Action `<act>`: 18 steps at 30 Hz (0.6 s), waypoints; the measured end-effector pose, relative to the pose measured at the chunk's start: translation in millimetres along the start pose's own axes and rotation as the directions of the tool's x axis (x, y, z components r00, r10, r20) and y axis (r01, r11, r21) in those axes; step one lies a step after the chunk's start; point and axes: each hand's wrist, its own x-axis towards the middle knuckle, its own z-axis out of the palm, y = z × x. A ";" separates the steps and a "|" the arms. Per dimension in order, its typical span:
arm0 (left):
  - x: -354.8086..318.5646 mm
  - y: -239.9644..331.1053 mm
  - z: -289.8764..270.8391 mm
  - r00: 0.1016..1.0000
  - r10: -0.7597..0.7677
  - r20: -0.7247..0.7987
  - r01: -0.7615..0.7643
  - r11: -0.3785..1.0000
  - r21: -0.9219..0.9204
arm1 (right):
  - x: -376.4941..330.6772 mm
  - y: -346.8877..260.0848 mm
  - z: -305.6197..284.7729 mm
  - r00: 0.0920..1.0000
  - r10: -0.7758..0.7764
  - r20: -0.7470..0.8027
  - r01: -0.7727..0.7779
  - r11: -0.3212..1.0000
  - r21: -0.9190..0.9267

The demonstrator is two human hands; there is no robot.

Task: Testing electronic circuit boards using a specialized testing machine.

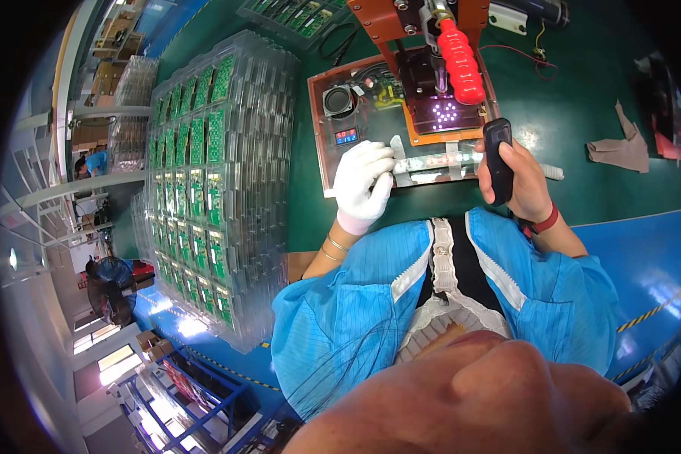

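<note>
Across the green desk [583, 98] we have a see-through fixture box [321, 129], edged in reddish brown, with a ribbed red handle [461, 64] above its orange plate [440, 138]. Over the box's right front corner, our bare right grip [530, 181] is closed around a black elongated object [498, 163], thumb laid along its right side. Our left grip [363, 181], in a white glove [359, 200], sits at the box's left front part, just below a small digital display [346, 137], fingers loosely curled toward a pale strip [431, 161]; we cannot tell whether it holds anything. White-violet lights [445, 113] glow beside the red handle's lower end. To our left rises a tall stack of clear trays [261, 113], and we see rows of green circuit boards [197, 136] across the top one. A beige cloth [624, 151] lies well apart on our right, and blue floor [628, 234] with yellow-black striped tape [654, 308] shows past the desk's near edge.
</note>
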 end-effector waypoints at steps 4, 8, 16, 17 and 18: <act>-9.1 -3.7 -2.6 0.996 -0.076 0.041 0.076 0.997 -0.023 | -2.2 -1.5 -4.9 0.999 -0.009 0.044 0.013 0.995 -0.095; -7.5 -2.7 -2.6 0.996 -0.072 0.051 0.073 0.997 -0.027 | -2.3 -3.4 -9.9 0.999 -0.027 0.020 0.028 0.998 -0.055; -7.5 -4.0 -4.2 0.995 -0.070 0.065 0.072 0.997 -0.030 | 0.0 -4.3 -25.9 0.967 -0.194 -0.162 0.188 0.981 -0.054; -8.0 -4.3 -4.0 0.996 -0.070 0.059 0.072 0.997 -0.033 | -1.1 -3.9 -29.0 0.955 -0.233 -0.184 0.221 0.972 -0.085; -8.6 -4.5 -3.8 0.996 -0.069 0.053 0.071 0.997 -0.036 | -2.0 -3.7 -31.6 0.940 -0.272 -0.203 0.253 0.960 -0.117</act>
